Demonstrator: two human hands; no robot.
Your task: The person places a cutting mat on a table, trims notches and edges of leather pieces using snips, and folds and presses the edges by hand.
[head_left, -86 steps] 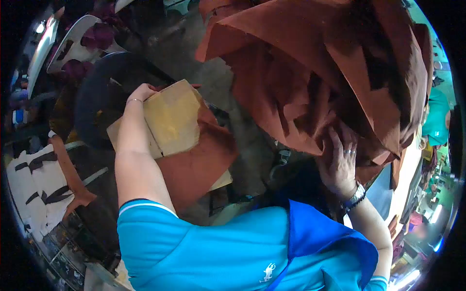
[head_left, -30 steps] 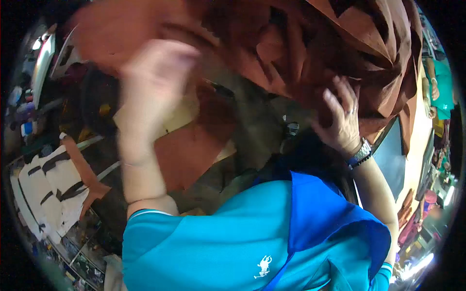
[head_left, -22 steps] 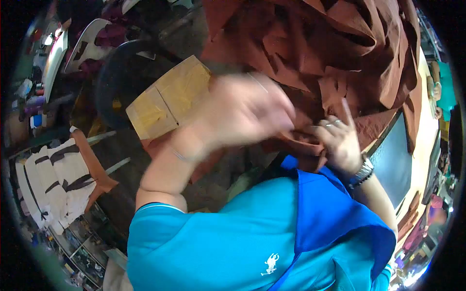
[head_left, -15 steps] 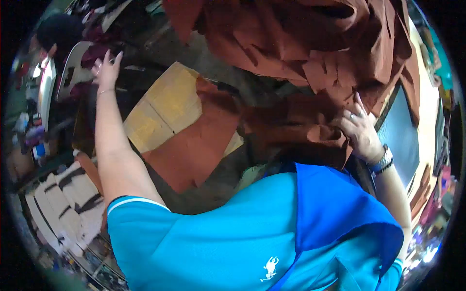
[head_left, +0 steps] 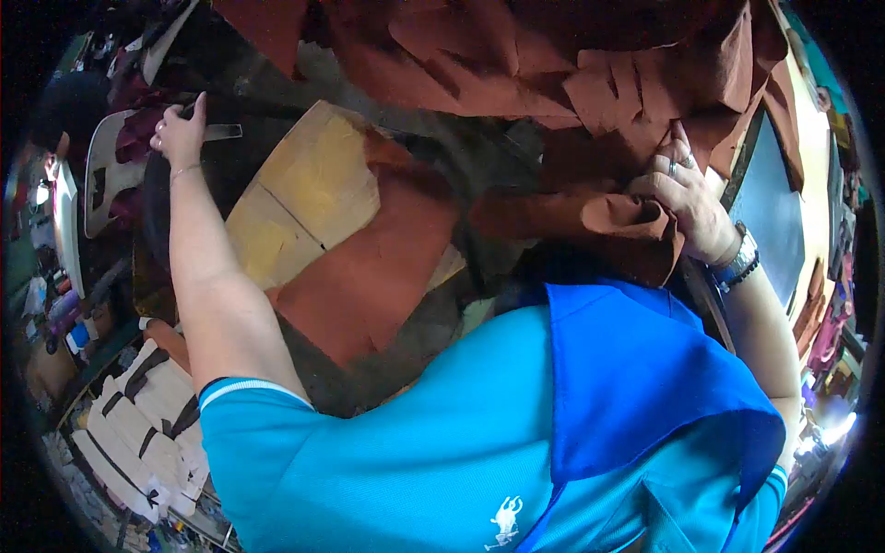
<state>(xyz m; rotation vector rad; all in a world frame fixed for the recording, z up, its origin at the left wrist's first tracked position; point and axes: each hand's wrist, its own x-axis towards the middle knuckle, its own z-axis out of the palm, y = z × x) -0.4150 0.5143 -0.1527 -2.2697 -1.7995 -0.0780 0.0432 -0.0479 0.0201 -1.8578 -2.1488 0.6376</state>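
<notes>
A folded length of brown material (head_left: 595,217) is held at its right end by the right grip (head_left: 687,198), the fingers being clamped on it and one finger laid straight along the fabric above. The piece is stretched leftward, low in front of the person's body, just below a large heap of brown material (head_left: 525,55). A watch (head_left: 745,258) is worn on the right wrist, near a grey panel (head_left: 779,217).

The left grip (head_left: 180,134) is extended well away to the far left, with the thumb raised and the other fingers curled (whether anything is clamped in them cannot be told). It is placed just beside a slim pale strip (head_left: 224,132) and near a white curved panel (head_left: 103,180) on which purple cloth (head_left: 138,134) is seen.

Between the two arms, a tan board (head_left: 323,184) crossed by a dark line is partly covered by a flat brown sheet (head_left: 378,276). Pale pieces marked with dark bands (head_left: 152,415) are laid out at the lower left.
</notes>
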